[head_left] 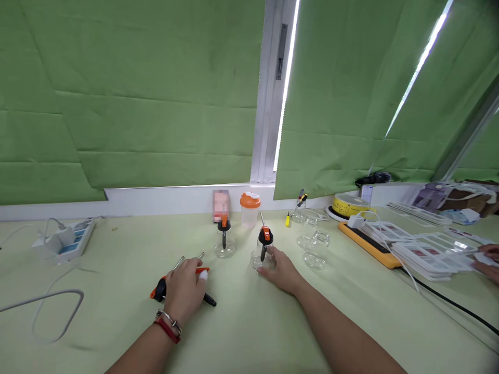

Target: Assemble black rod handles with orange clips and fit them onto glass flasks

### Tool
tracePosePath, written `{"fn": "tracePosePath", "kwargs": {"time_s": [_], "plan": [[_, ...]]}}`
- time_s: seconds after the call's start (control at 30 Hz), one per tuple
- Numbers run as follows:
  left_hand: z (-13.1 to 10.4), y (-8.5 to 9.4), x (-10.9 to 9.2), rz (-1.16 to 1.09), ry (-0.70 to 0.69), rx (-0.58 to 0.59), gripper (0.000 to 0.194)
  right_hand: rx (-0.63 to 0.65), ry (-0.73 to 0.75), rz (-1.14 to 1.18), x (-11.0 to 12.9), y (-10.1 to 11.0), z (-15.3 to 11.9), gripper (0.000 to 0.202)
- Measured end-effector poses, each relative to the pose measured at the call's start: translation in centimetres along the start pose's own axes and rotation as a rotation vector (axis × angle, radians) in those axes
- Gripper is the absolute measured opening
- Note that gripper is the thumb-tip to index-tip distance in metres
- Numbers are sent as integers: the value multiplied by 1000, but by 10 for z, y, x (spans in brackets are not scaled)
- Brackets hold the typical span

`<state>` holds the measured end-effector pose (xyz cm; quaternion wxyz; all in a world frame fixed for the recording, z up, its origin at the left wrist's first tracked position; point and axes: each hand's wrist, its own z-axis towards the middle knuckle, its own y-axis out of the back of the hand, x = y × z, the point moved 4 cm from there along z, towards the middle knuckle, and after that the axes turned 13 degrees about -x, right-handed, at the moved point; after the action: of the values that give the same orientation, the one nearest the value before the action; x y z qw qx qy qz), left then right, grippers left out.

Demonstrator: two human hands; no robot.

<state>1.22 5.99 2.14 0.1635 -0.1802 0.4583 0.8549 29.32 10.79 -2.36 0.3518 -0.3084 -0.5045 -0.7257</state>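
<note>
Right grip (286, 272) clasps a black-capped glass bottle (257, 257) central on the worktop (241, 332); topless glass bottles (315, 255) crowd its right, an orange-lidded cup (250, 212) the back edge. Left grip (185, 291), palm down, half covers black-and-orange tops (159, 290); clenched or not, I can't tell.

Red wristband (167, 331); silvery, perhaps metal bracelet (170, 318)

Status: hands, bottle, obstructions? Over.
Right hand holding upright glass bottle, black top in place. Left hand over orange and black parts, grip hidden. Second topped bottle nearby, possible obstacle.
</note>
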Motion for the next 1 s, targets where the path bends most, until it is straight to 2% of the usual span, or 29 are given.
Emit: {"fn": "tracePosePath", "kwargs": {"time_s": [0.13, 0.23, 0.4, 0.53, 0.7, 0.8, 0.87, 0.9, 1.0], "plan": [[-7, -6, -6, -18, -39, 67, 17, -58, 62, -53, -3, -2, 4, 71], [-13, -9, -14, -95, -78, 95, 17, -69, 76, -30, -1, -5, 4, 63], [-20, -11, -26, -225, -123, 209, 11, -117, 80, 66, 5, -11, 0, 45], [-21, -11, -27, -240, -111, 231, 18, -61, 137, 76, 10, -17, -5, 31], [-22, -14, -21, -222, -55, 264, 31, 92, 312, 7, 17, -19, -13, 41], [-22, -15, -20, -221, -38, 300, 39, 122, 347, -71, 18, -18, -12, 49], [-23, -15, -22, -242, -59, 346, 45, 58, 342, -128, 19, -12, -8, 51], [-23, -15, -23, -257, -79, 377, 48, -14, 350, -166, 20, -6, -6, 50], [-26, -15, -25, -283, -126, 465, 53, -375, 403, -323, 27, 23, 1, 51]]}}
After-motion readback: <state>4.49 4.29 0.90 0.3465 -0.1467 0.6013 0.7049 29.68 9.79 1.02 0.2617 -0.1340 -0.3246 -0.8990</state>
